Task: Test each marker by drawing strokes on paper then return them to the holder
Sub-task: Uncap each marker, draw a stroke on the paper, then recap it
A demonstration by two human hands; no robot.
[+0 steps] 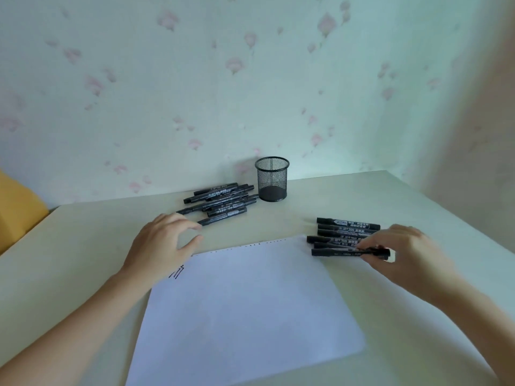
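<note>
Two groups of black markers lie on the desk: a loose pile [220,203] beside the empty mesh holder [272,179], a neat row [345,235] right of the paper [245,307]. I note few strokes [176,271]; I judge most testing and every return outstanding. My right hand [401,246] pinches the nearest marker [349,252]; my left hand [164,240] hovers, fingers spread, holding nothing.

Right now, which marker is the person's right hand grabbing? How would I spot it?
Find the white paper on the table. Just past its far right corner lies a row of black markers. The marker you want is the row's nearest one, the only one with the right hand pinching its end.
</note>
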